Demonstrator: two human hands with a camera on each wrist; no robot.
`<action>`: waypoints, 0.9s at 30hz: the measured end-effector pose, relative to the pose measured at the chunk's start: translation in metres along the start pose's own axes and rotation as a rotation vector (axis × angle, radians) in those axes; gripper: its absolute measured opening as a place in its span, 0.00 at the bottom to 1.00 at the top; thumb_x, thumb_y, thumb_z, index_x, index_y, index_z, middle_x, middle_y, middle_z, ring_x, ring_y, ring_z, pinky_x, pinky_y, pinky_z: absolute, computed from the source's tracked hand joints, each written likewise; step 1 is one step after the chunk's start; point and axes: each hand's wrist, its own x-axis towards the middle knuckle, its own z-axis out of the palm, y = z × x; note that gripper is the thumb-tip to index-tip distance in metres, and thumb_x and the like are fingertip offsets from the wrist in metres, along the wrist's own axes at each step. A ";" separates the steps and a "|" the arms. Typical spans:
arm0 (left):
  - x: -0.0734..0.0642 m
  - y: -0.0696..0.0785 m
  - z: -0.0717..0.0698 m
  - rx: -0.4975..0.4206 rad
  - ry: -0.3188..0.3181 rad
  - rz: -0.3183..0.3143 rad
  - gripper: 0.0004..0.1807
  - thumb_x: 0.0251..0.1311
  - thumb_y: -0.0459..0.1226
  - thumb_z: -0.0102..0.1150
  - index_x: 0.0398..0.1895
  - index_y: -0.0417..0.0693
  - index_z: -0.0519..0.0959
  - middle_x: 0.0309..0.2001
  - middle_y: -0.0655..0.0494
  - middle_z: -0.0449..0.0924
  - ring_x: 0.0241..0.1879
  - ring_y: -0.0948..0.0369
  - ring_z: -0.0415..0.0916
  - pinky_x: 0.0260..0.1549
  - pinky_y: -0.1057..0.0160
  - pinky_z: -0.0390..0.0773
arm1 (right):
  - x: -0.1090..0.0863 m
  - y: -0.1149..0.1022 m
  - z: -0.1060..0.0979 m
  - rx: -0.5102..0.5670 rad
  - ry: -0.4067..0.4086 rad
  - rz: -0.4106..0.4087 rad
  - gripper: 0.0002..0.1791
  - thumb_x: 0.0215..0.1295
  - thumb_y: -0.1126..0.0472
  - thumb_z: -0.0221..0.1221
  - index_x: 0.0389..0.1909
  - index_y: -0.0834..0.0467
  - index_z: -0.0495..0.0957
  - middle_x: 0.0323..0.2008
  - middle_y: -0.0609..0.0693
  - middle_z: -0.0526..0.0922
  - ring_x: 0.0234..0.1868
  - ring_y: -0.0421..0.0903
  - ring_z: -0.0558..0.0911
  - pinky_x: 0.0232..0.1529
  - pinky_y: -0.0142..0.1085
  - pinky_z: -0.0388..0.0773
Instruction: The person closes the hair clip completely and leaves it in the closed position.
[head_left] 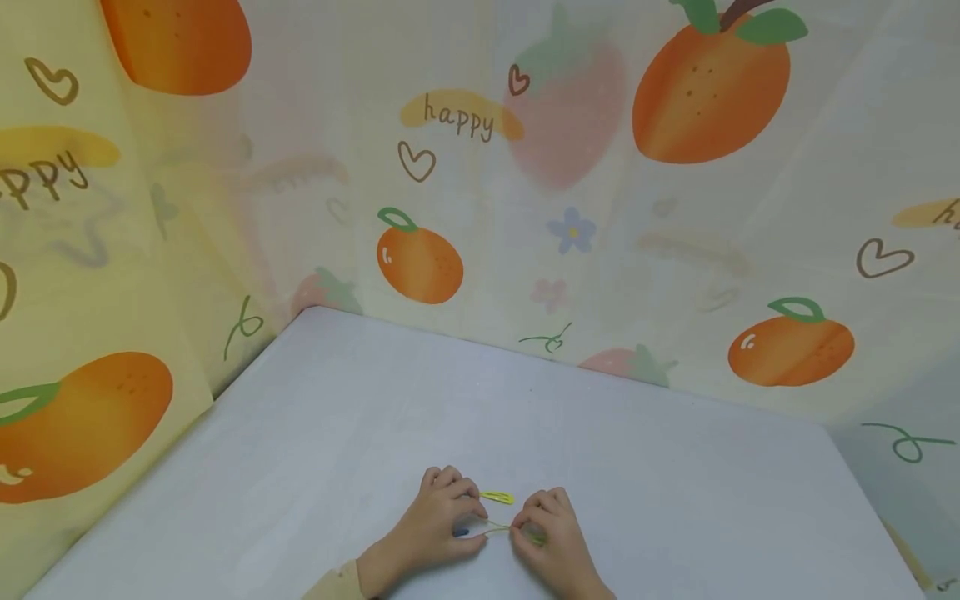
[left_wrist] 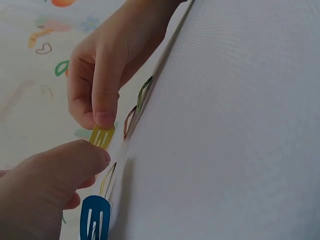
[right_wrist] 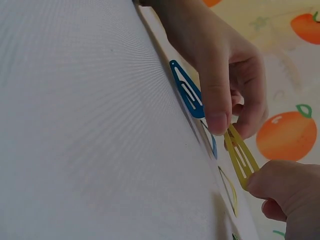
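A yellow snap hair clip (right_wrist: 240, 156) spans the gap between my two hands. Its one end is pinched by the thumb and fingers of my left hand (head_left: 444, 518), its other end by my right hand (head_left: 557, 537). The fingertips cover both ends of the clip. Close by the left hand lies a blue hair clip (left_wrist: 95, 217), mostly hidden in the head view. A second yellow clip (head_left: 498, 497) rests on the table just beyond the hands. Partly behind the right hand, a green clip (head_left: 537, 540) shows.
A reddish clip (left_wrist: 129, 123) lies near the green one on the white table (head_left: 465, 400). Another blue clip (right_wrist: 213, 142) sits beyond the left hand. Fruit-printed cloth (head_left: 480, 192) hangs along the table's far and left edges.
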 end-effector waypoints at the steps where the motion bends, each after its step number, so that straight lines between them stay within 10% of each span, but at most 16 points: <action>1: 0.000 0.000 0.000 0.003 0.008 0.003 0.10 0.32 0.51 0.57 0.19 0.60 0.74 0.28 0.69 0.64 0.31 0.68 0.54 0.30 0.62 0.50 | 0.000 0.000 0.000 -0.001 -0.001 0.000 0.08 0.35 0.62 0.59 0.17 0.46 0.71 0.24 0.34 0.64 0.29 0.35 0.59 0.28 0.26 0.59; 16: -0.002 -0.002 0.000 -0.069 -0.018 0.012 0.04 0.41 0.44 0.54 0.16 0.59 0.72 0.24 0.72 0.64 0.28 0.70 0.53 0.32 0.65 0.50 | -0.003 0.001 0.001 -0.016 -0.120 0.031 0.04 0.42 0.55 0.58 0.20 0.45 0.72 0.27 0.34 0.64 0.30 0.36 0.58 0.28 0.29 0.60; 27: -0.001 0.000 0.001 -0.101 -0.027 0.042 0.03 0.44 0.41 0.51 0.18 0.57 0.73 0.27 0.71 0.65 0.30 0.70 0.54 0.32 0.66 0.51 | 0.000 -0.003 -0.001 -0.025 -0.138 -0.107 0.03 0.46 0.60 0.54 0.24 0.49 0.75 0.29 0.37 0.68 0.32 0.38 0.60 0.31 0.30 0.59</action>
